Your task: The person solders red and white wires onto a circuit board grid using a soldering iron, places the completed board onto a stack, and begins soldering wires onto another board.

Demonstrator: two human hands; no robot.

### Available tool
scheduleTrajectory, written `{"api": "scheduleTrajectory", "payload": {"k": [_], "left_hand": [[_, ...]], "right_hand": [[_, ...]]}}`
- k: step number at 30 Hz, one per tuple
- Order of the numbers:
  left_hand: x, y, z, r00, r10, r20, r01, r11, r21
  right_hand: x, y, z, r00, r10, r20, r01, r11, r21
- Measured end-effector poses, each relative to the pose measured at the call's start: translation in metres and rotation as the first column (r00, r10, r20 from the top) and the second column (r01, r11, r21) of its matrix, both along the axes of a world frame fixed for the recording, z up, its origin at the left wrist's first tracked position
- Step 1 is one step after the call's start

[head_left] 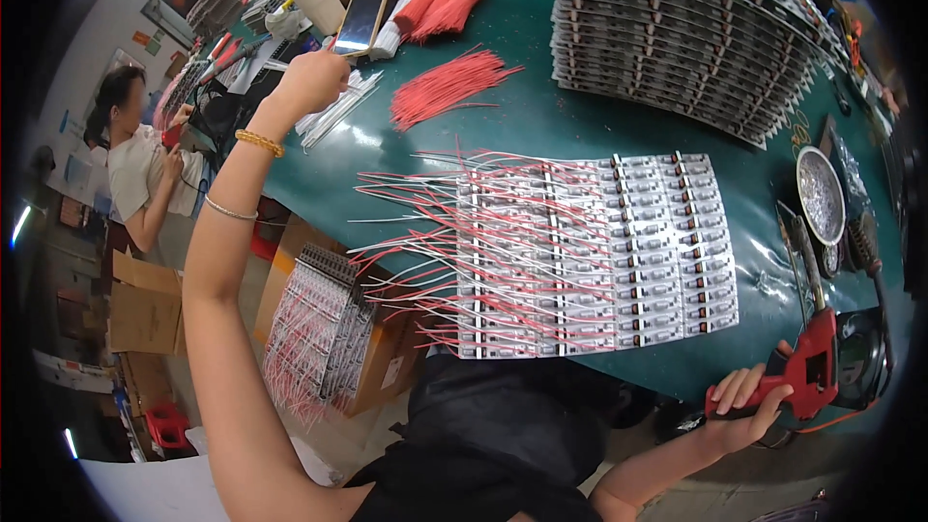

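My right hand (746, 403) is wrapped round the handle of a red soldering gun (818, 360) at the table's right edge. At the far left of the table, my left hand (311, 83) is curled beside the lower edge of a phone (362, 21), over some white wires (340, 111). Its fingertips are mostly hidden; they seem closed, and what they hold does not show. Between my arms lies a panel of small circuit boards (590, 256) in rows. Red and white wires (411, 232) stick out from its left part, while the right columns have none.
A bundle of red wires (447, 87) lies beyond the panel. Tall stacks of boards (667, 48) stand at the back right. A metal bowl (820, 195) sits on the right. Below the table's left edge, a carton (387, 358) holds wired boards. A co-worker (145, 169) sits at left.
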State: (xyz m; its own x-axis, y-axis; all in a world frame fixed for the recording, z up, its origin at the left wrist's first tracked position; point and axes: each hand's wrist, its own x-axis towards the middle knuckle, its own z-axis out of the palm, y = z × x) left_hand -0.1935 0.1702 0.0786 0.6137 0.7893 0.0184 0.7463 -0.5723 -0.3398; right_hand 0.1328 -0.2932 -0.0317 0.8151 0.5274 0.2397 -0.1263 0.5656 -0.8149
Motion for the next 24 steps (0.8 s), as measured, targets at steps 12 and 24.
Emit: {"api": "scheduleTrajectory", "payload": {"k": [12,24], "left_hand": [[0.031,-0.115,-0.011,0.688,0.088,0.720,0.287,0.879,-0.381],[0.121,-0.290,-0.066,0.469,0.117,0.876,0.474,0.803,-0.361]], "right_hand": [[0.001,-0.003,-0.006,0.998,0.047,0.048,-0.048,0.999,0.023],[-0.058,-0.024,0.017,0.983,-0.083,0.165,0.117,0.970,-0.213]]}}
